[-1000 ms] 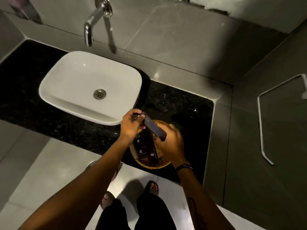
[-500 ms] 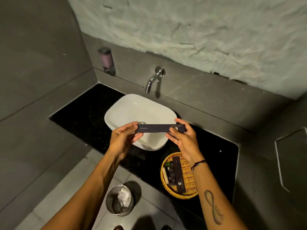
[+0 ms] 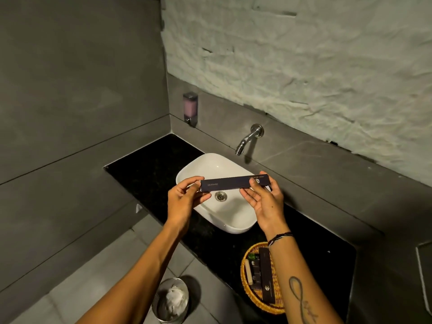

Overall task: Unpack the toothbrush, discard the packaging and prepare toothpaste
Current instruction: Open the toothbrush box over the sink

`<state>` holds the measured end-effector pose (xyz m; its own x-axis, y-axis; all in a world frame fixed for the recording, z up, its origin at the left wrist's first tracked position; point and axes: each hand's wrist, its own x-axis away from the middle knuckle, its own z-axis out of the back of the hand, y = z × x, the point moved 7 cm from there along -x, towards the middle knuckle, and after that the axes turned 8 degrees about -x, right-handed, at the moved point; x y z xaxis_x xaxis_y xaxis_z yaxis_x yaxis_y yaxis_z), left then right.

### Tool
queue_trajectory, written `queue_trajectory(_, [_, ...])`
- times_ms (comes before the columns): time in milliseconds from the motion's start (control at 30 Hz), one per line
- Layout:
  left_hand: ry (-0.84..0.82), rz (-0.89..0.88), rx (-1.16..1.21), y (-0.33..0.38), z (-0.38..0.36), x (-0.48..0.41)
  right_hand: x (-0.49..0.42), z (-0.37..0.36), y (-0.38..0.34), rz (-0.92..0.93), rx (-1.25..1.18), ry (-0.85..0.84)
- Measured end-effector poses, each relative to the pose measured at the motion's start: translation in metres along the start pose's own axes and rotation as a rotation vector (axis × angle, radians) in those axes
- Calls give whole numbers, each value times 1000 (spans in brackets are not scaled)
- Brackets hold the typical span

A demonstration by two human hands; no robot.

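A long dark dental kit box [image 3: 230, 184] is held level above the white basin [image 3: 236, 218]. My left hand [image 3: 184, 199] pinches its left end. My right hand [image 3: 265, 201] holds its right end with thumb on top and fingers under. The box is closed; its contents are hidden. A woven basket [image 3: 251, 291] on the black counter at lower right holds another dark box [image 3: 266, 274] and small toiletry items.
A metal bin [image 3: 170, 300] with white crumpled waste stands on the floor below the black counter [image 3: 149, 160]. A wall tap [image 3: 249, 136] juts over the basin. A soap dispenser [image 3: 190, 107] hangs in the corner. Grey tiled walls close in on the left and back.
Both hands lifted the box out of the basket and now hold it flat over the basin. My view has risen and pulled back, and the hands shifted slightly right along the box.
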<state>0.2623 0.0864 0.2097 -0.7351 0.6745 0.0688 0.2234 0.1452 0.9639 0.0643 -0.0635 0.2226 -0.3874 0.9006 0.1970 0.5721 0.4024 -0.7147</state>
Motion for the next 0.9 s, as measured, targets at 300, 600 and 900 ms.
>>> queue_trajectory(300, [2, 105, 236, 7, -2, -2, 0, -16, -11, 53, 30, 16])
queue_trajectory(600, [13, 458, 685, -33, -12, 6, 24, -89, -54, 385, 375, -184])
queue_trajectory(900, [74, 586, 890, -50, -10, 10, 45, -154, -27, 537, 881, -415])
